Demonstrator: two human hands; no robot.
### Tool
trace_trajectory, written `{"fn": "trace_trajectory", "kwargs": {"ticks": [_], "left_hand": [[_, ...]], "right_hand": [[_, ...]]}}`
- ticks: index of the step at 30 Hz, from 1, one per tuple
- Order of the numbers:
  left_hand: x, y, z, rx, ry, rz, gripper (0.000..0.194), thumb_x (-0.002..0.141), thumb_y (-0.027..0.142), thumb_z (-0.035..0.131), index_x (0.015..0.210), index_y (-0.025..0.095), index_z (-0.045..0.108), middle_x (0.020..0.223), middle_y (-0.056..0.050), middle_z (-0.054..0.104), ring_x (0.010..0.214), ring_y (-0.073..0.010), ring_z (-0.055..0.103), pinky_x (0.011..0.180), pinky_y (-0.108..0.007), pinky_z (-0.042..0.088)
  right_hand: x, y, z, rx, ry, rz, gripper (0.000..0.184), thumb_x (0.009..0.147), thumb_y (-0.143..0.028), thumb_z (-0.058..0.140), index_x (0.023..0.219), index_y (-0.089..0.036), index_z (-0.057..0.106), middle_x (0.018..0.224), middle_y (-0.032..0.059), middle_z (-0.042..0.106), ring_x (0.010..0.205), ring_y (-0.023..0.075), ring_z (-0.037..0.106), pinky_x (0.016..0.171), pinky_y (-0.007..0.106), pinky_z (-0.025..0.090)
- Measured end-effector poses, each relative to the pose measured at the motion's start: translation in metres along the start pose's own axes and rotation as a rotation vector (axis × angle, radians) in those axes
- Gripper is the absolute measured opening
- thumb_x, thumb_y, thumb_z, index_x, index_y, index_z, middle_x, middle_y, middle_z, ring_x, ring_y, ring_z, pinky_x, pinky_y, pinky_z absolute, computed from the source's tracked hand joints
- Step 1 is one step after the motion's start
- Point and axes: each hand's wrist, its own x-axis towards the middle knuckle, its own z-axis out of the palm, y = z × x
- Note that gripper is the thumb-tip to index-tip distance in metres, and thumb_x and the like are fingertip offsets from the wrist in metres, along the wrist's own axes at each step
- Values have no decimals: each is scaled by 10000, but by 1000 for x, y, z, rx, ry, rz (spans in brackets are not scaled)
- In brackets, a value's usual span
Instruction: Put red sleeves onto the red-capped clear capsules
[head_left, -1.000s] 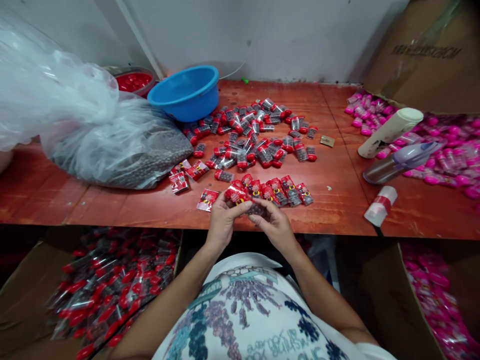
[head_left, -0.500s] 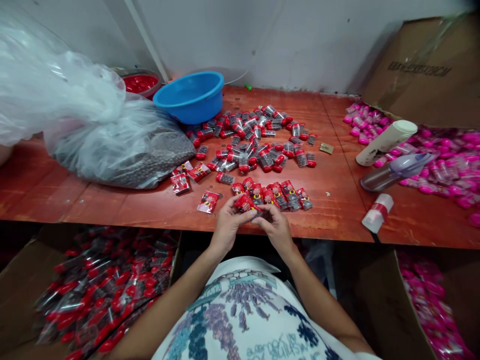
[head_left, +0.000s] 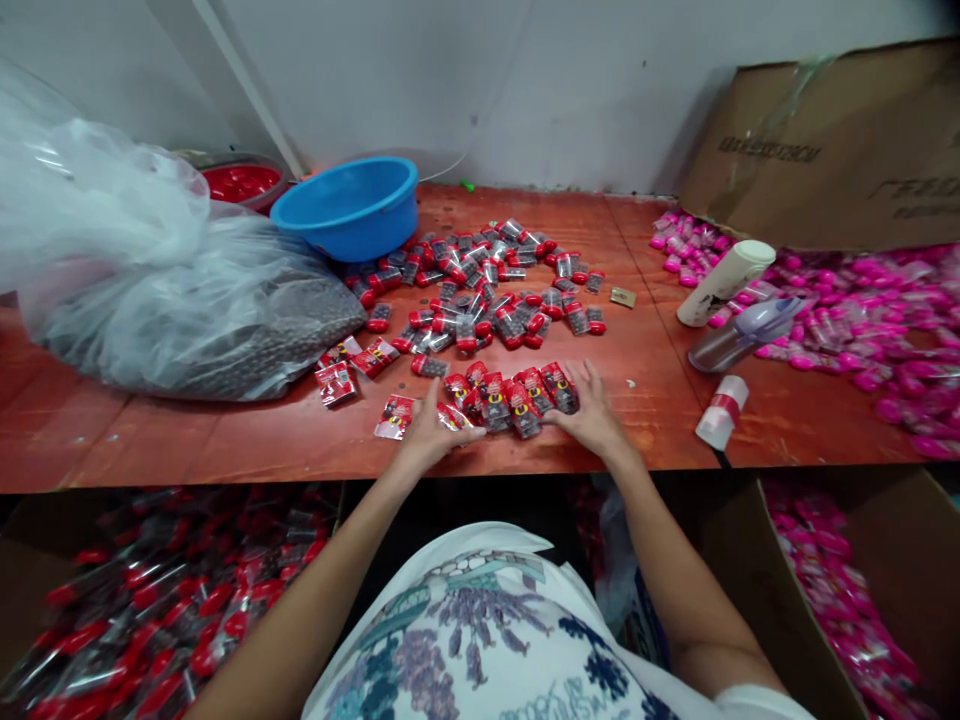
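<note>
Several small clear containers (head_left: 495, 402) with dark pellets and red printed cards sit in a huddled row near the table's front edge. At the row's left end is my left hand (head_left: 433, 432), fingers and thumb apart, touching or nearly touching a red card packet (head_left: 453, 418). My right hand (head_left: 594, 412) is spread at the right end, its fingers against the last container and partly hiding it. Flat red card packs (head_left: 394, 416) lie left of my left hand, with a small stack (head_left: 337, 384) farther left. Behind the row spreads a pile of red-capped pellet containers (head_left: 480, 300).
A clear bag of dark pellets (head_left: 225, 330) and a blue basin (head_left: 352, 215) stand left. A white bottle (head_left: 726, 285), a purple-lidded bottle (head_left: 739, 335), a white roll (head_left: 722, 412) and pink containers (head_left: 847, 330) are right. Filled cartons (head_left: 806, 590) are below the table.
My hands were together holding one red-carded container; now they are apart at the two ends of the row. The row is closer together, and the camera view has shifted.
</note>
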Motion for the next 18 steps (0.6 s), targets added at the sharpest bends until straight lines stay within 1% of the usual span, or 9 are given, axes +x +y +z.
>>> {"fn": "trace_trajectory", "kwargs": {"ticks": [1, 3, 6, 8, 11, 14, 16, 18], "left_hand": [[5, 4, 1, 97, -44, 14, 1210, 436, 532, 842, 1462, 227, 278, 1416, -179, 403, 1287, -396, 406, 999, -460, 362], [15, 15, 5, 287, -121, 18, 1269, 423, 610, 811, 1484, 243, 219, 1433, -191, 357, 1319, -437, 346, 1001, -481, 344], [30, 31, 12, 485, -201, 29, 1287, 406, 661, 782, 1492, 275, 207, 1473, -195, 273, 1333, -482, 289, 1007, -507, 314], [39, 39, 19, 553, -247, 66, 1266, 400, 663, 778, 1485, 302, 236, 1462, -179, 277, 1319, -492, 290, 1001, -516, 311], [48, 49, 31, 588, -326, 165, 1204, 389, 634, 791, 1452, 306, 331, 1326, -135, 403, 1256, -462, 353, 1012, -506, 298], [48, 58, 49, 551, -384, 258, 1043, 399, 579, 807, 1349, 291, 486, 1189, -88, 463, 1152, -407, 430, 1016, -504, 294], [43, 64, 65, 511, -397, 293, 977, 378, 533, 832, 1278, 278, 553, 1124, -68, 475, 1112, -386, 439, 1011, -501, 304], [34, 70, 85, 459, -436, 343, 890, 379, 502, 846, 1202, 264, 606, 1099, -56, 481, 1088, -362, 447, 1023, -506, 290]], "right_hand": [[4, -2, 2, -36, -56, -12, 988, 632, -623, 716, 1460, -267, 311, 1554, 136, 161, 1423, 366, 182, 1104, 563, 259], [9, -11, 6, -89, -138, -38, 1049, 605, -663, 712, 1480, -297, 262, 1571, 116, 135, 1434, 380, 136, 1103, 583, 231], [12, -23, 7, -118, -211, -69, 1097, 587, -692, 703, 1494, -331, 202, 1572, 99, 158, 1426, 399, 140, 1087, 601, 221], [13, -28, 5, -121, -235, -93, 1110, 579, -692, 707, 1495, -350, 182, 1560, 89, 204, 1410, 406, 172, 1073, 608, 228], [10, -28, -1, -90, -233, -135, 1116, 560, -691, 720, 1490, -359, 201, 1517, 88, 293, 1366, 386, 255, 1054, 588, 271], [3, -18, -11, -26, -210, -183, 1101, 552, -653, 753, 1480, -360, 238, 1479, 85, 341, 1331, 347, 312, 1051, 539, 312], [-6, -6, -20, 19, -196, -207, 1074, 566, -604, 776, 1475, -349, 264, 1466, 80, 355, 1333, 327, 321, 1067, 509, 313], [-21, 8, -31, 72, -178, -220, 1043, 586, -560, 787, 1471, -325, 288, 1460, 80, 360, 1343, 308, 326, 1088, 481, 304]]}}
